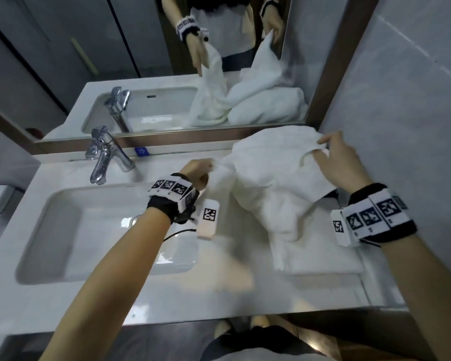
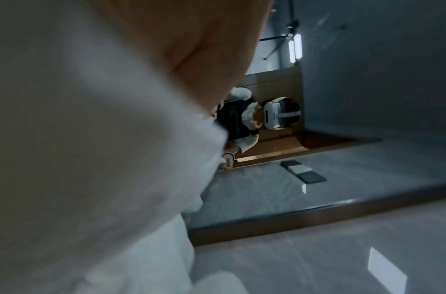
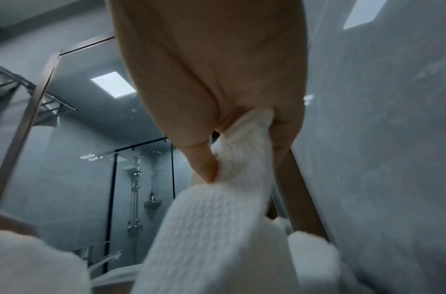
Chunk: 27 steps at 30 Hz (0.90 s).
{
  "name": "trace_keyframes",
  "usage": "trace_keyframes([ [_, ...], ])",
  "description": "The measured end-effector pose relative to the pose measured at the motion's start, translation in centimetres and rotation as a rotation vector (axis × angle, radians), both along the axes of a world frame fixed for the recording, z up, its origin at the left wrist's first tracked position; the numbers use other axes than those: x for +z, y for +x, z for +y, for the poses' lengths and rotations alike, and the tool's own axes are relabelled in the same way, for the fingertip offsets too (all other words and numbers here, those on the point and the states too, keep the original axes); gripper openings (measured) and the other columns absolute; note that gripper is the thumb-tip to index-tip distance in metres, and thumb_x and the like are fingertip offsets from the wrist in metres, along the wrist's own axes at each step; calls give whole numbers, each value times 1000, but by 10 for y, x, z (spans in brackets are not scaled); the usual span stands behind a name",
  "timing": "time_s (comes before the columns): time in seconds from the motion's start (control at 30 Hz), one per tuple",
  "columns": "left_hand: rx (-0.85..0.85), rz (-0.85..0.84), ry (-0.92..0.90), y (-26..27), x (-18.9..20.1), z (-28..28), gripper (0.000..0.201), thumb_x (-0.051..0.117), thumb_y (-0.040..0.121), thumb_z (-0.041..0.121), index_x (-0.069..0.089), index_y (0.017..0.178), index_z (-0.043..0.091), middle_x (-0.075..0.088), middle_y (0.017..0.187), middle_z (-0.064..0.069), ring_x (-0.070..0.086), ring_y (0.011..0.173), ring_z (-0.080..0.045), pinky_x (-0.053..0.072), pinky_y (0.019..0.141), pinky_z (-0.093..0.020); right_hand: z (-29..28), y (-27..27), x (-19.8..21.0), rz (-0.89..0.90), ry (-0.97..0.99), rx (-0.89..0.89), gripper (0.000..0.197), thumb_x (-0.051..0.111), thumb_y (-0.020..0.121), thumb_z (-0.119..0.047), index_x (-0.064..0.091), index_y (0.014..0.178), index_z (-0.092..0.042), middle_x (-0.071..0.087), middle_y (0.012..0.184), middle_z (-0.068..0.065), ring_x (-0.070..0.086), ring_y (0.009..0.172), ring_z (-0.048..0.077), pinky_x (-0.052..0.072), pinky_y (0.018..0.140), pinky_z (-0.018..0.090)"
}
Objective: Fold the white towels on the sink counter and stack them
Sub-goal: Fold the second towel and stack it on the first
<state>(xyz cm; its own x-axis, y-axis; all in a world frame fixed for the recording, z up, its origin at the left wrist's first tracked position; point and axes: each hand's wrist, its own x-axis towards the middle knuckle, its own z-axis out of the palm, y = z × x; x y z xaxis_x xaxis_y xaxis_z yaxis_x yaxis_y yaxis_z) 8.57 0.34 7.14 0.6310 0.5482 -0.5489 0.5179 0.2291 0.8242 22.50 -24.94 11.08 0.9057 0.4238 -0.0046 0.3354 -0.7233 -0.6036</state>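
A white towel (image 1: 271, 178) hangs lifted over the right side of the sink counter (image 1: 167, 303), stretched between both hands. My left hand (image 1: 198, 169) grips its left edge above the basin's right rim. My right hand (image 1: 331, 149) pinches its far right corner near the mirror; the right wrist view shows that towel (image 3: 229, 199) caught between thumb and fingers. In the left wrist view the towel (image 2: 91, 159) fills the left half, blurred, under my left hand (image 2: 204, 49). A folded white towel (image 1: 318, 259) lies flat on the counter beneath the lifted one.
The basin (image 1: 102, 230) takes up the counter's left and middle, with a chrome faucet (image 1: 104, 155) behind it. A mirror (image 1: 167, 61) runs along the back and a grey tiled wall (image 1: 414, 113) stands close on the right. The counter's front edge is near my body.
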Motion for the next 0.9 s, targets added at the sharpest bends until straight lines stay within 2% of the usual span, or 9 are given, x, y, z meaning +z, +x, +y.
trace_keyframes([
  [0.1, 84, -138, -319, 10, 5, -24, 29, 32, 94, -3, 45, 71, 8, 48, 58, -6, 48, 43, -10, 44, 37, -17, 7, -7, -18, 113, 19, 69, 35, 54, 93, -27, 43, 120, -8, 51, 123, 18, 50, 113, 34, 39, 81, 34],
  [0.23, 56, -219, -393, 15, -7, -50, 13, 34, 93, 4, 45, 98, 0, 53, 83, -13, 56, 75, -26, 53, 71, -32, 6, -11, -35, 255, 134, 74, 41, 62, 88, -29, 41, 119, -13, 49, 115, 3, 51, 105, 18, 37, 80, 30],
  [0.3, -51, -218, -107, 14, -22, -57, 14, 34, 93, 2, 37, 106, 3, 50, 92, -11, 54, 88, -28, 50, 77, -34, 2, -11, -42, 328, 227, 63, 37, 65, 86, -25, 42, 114, -17, 54, 110, 1, 54, 99, 14, 41, 80, 28],
  [0.4, -376, -215, 487, 1, -45, -62, 63, 40, 84, -13, 19, 139, 9, 37, 132, -13, 51, 112, -28, 50, 91, -38, -3, -12, -49, 251, 331, 8, 26, 68, 84, -22, 48, 99, -16, 58, 91, -5, 56, 82, 7, 42, 64, 12],
  [0.47, -619, -230, 1056, -9, -58, -62, 87, 46, 64, -22, 29, 142, 13, 36, 137, -18, 51, 114, -33, 52, 88, -43, -8, -12, -51, 156, 352, -41, 20, 69, 82, -21, 54, 92, -12, 59, 83, -4, 56, 76, 12, 42, 63, 15],
  [0.6, -1146, -417, 1856, -14, -77, -68, 61, 52, 69, -4, 54, 127, 18, 59, 129, -9, 58, 116, -31, 48, 97, -43, -21, -14, -57, 72, 337, -124, 11, 68, 83, -21, 62, 88, -14, 60, 76, -5, 56, 74, 16, 42, 60, 22],
  [0.73, -1487, -230, 1900, -7, -81, -84, 59, 75, 70, 21, 57, 126, 24, 62, 126, 7, 52, 128, -17, 37, 109, -52, -34, -17, -64, 31, 319, -59, 13, 59, 90, -19, 69, 95, -11, 65, 82, 1, 56, 71, 12, 42, 61, 18],
  [0.83, -1479, -265, 1851, 3, -72, -93, 41, 79, 66, 34, 69, 105, 26, 70, 92, 10, 69, 93, -14, 50, 97, -46, -42, -21, -69, 68, 353, -12, 21, 53, 92, -8, 69, 105, -12, 66, 91, -6, 57, 77, 5, 37, 63, -2],
  [0.9, -1377, -432, 1527, 9, -59, -95, 17, 70, 80, 29, 70, 90, 15, 68, 83, -2, 68, 78, -24, 55, 79, -40, -49, -22, -69, 93, 430, -53, 24, 56, 90, -6, 68, 108, -16, 66, 94, -9, 59, 83, 0, 39, 68, -3],
])
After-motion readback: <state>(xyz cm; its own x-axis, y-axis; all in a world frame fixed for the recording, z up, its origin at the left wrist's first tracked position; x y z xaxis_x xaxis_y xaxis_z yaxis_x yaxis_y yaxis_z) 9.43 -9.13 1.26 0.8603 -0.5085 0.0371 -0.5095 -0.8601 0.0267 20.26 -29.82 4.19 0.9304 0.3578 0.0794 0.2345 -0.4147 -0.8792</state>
